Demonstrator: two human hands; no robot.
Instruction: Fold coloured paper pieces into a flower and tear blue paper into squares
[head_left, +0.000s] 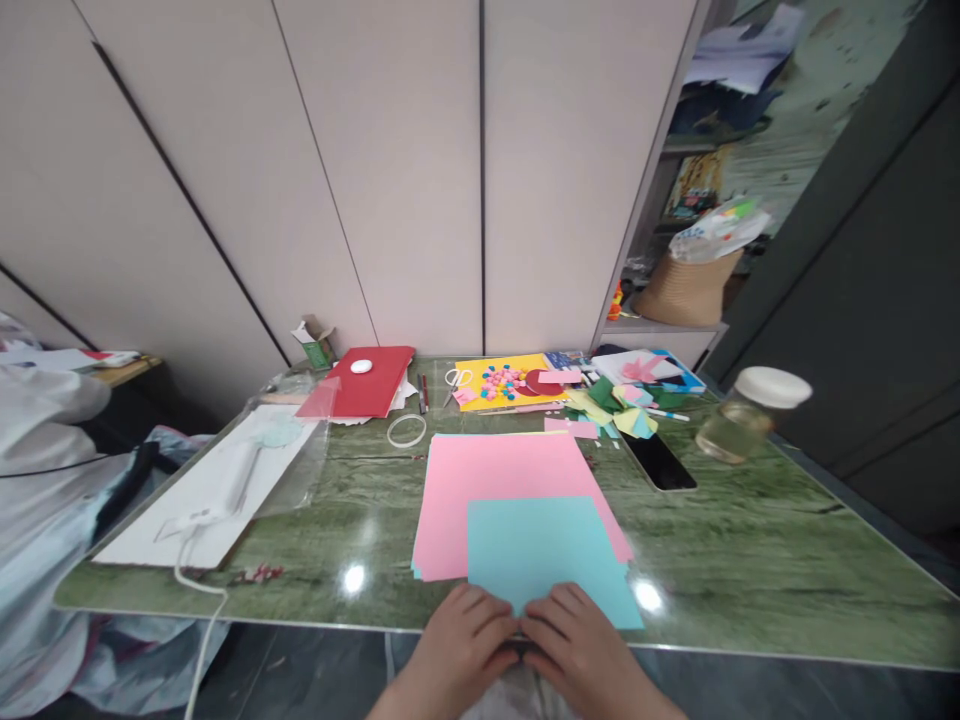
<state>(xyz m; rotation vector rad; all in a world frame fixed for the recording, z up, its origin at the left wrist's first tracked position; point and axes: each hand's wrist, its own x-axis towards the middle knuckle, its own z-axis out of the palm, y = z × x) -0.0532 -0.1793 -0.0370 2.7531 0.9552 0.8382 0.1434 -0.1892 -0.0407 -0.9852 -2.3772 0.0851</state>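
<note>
A light-blue sheet of paper [546, 545] lies over the lower right of a larger pink sheet [495, 470], its near edge reaching the table's front edge. My left hand [466, 645] and my right hand [579, 640] are side by side at that near edge, fingertips almost touching. Both have curled fingers on top and the thumbs below, closed on the blue paper's edge. The exact grip under the fingers is hidden. Corners of further blue paper peek out from beneath the pink sheet.
Beyond the paper are scissors [458, 378], pompoms on a yellow sheet [472, 400], and paper scraps [600, 400]. A phone [660, 461] and a lidded jar [739, 420] stand right. Leftward are a tape ring [406, 431], red folder [375, 390] and corded white device [238, 478].
</note>
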